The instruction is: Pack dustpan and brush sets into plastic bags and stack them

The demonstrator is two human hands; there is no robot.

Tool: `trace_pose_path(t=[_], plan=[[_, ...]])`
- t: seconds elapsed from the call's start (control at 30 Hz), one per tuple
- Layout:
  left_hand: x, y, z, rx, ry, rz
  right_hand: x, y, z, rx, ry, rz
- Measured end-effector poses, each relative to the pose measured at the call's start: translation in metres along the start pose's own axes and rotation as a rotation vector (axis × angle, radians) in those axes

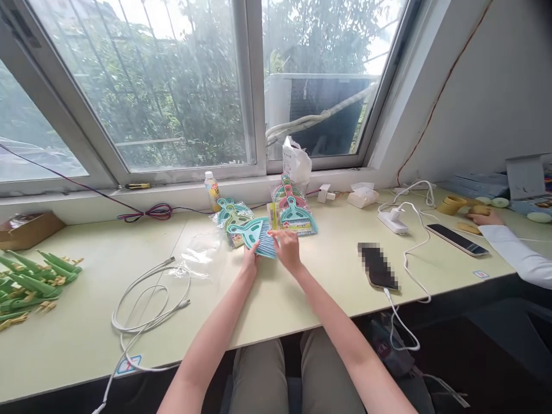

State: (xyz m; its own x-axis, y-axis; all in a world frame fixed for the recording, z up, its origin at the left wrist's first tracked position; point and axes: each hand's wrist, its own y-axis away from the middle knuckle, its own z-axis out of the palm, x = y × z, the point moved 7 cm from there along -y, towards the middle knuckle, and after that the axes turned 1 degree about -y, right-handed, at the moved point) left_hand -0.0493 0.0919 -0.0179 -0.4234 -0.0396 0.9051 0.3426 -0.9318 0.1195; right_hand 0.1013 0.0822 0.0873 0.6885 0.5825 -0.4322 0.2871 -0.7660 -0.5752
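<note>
My left hand (pixel 250 259) is closed on the lower edge of a teal mini dustpan (pixel 250 234) with a blue-bristled brush (pixel 266 241) in it, tilted over the table. Close by on the right, my right hand (pixel 287 248) has its fingers pinched together at the bristles' edge. A yellow label card (pixel 274 216) shows just above those fingertips; whether they grip it I cannot tell. Behind my left hand lie more dustpan sets (pixel 235 214) in clear wrap, teal and green. Beyond my right hand, wrapped pink and teal dustpan sets (pixel 297 210) overlap in a pile.
Clear plastic wrap (pixel 198 253) and a coiled white cable (pixel 150 310) lie left. Green plastic pieces (pixel 34 282) are heaped far left. A bottle (pixel 211 191) stands by the window. Rightward are a phone (pixel 377 265), a power strip (pixel 392 221) and another person's hand (pixel 485 217).
</note>
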Motion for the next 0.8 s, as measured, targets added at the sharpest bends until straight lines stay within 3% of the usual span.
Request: trace_pose_path(t=[0.07,0.13,0.23,0.37,0.47,0.6,0.7,0.8], plan=[[0.001,0.001,0.000,0.003,-0.013,0.011,-0.003,0.011,0.031,-0.070,-0.017,-0.018],[0.001,0.003,0.003,-0.026,-0.030,0.014,-0.003,0.018,0.044,-0.086,-0.052,-0.023],[0.001,0.008,0.008,-0.087,-0.055,0.035,-0.001,0.022,0.048,-0.109,-0.107,-0.014],[0.001,0.007,0.006,-0.068,-0.023,0.072,0.002,0.025,0.048,-0.132,-0.246,0.020],[-0.002,0.001,0.001,-0.023,0.003,0.061,0.014,0.022,0.044,-0.043,-0.379,0.078],[-0.006,-0.006,-0.003,0.013,0.044,0.024,0.061,0.018,0.040,0.202,-0.565,0.395],[-0.008,-0.005,0.001,-0.024,0.043,0.005,0.085,0.022,0.068,0.119,-0.927,0.683],[-0.007,-0.001,0.005,-0.049,0.038,0.018,0.088,0.026,0.087,0.068,-1.216,0.803]])
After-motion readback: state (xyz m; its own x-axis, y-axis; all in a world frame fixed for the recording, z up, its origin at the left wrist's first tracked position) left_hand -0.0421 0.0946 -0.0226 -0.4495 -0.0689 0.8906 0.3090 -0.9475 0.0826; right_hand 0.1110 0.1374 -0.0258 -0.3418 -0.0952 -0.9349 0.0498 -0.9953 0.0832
